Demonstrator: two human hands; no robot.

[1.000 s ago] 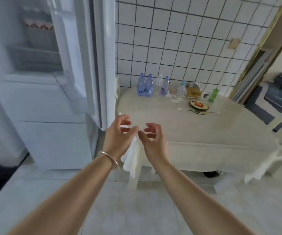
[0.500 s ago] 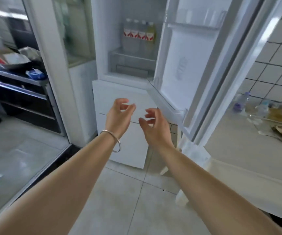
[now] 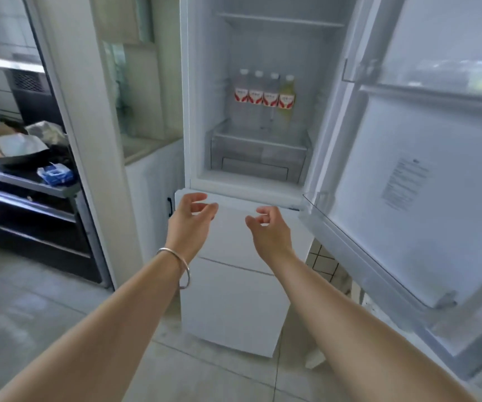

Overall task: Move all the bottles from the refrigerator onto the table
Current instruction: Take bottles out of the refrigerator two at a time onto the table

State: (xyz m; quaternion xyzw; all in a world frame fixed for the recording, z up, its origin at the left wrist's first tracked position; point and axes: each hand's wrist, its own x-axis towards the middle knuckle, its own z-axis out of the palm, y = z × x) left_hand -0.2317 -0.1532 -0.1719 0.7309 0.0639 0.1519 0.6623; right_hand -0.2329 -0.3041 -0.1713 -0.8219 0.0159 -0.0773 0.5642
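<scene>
Fridge [image 3: 193, 117] door stands open. Four bottles [image 3: 263, 95] stand in a row at the back of a shelf. Left hand [image 3: 189, 224] and right hand [image 3: 268, 230] hover below, fingers loosely curled, holding nothing. Step judged: approach. Next move calls for reaching up and in to grasp bottles.

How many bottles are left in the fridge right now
4, standing in a row at the back of the shelf: three clear bottles, then a yellowish bottle rightmost. None seem hidden.
</scene>
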